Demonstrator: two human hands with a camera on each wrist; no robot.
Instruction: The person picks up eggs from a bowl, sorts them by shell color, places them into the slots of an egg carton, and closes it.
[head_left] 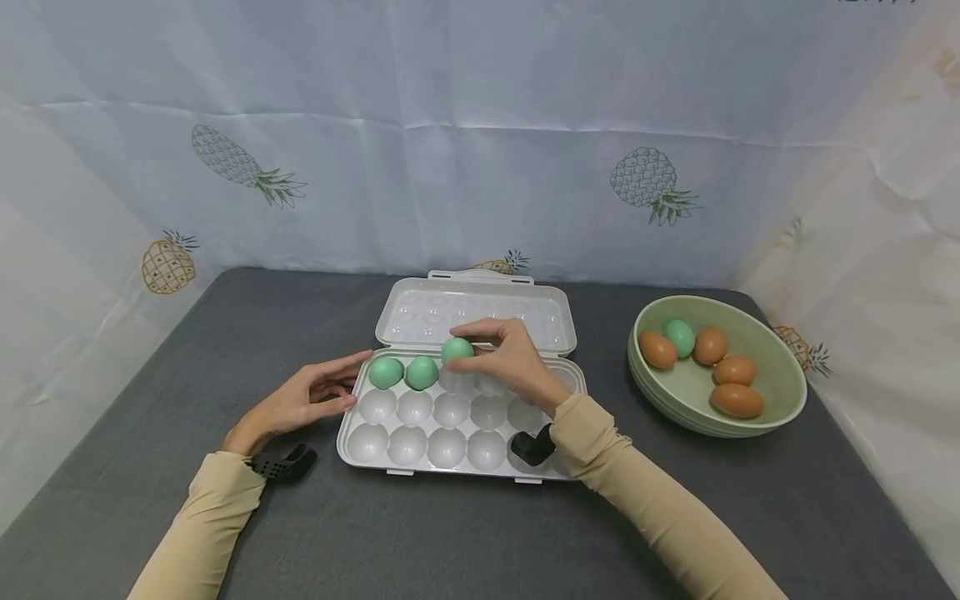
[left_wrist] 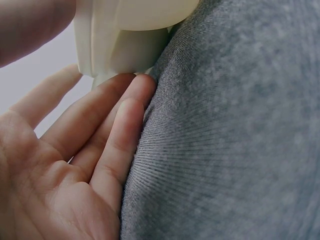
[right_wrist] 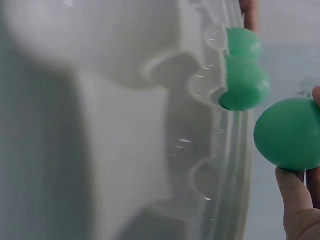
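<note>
1 green egg (head_left: 456,349), long axis upright, pinched by right hand (head_left: 510,360).

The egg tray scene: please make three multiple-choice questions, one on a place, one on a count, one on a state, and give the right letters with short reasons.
1. Where does the green bowl stand?
A. right of the egg tray
B. left of the tray
C. on the tray's lid

2. How many green eggs already sit in the tray's cups?
A. none
B. two
C. five

3. What is the right hand doing?
A. lying flat on the table
B. pinching a green egg over the back row
C. gripping the bowl

Answers:
1 A, the bowl stands on the grey table right of the tray.
2 B, two seated eggs fill the back row's left cups.
3 B, the fingertips hold the third egg beside those two, while the left hand touches the tray's left edge with straight fingers.
</note>
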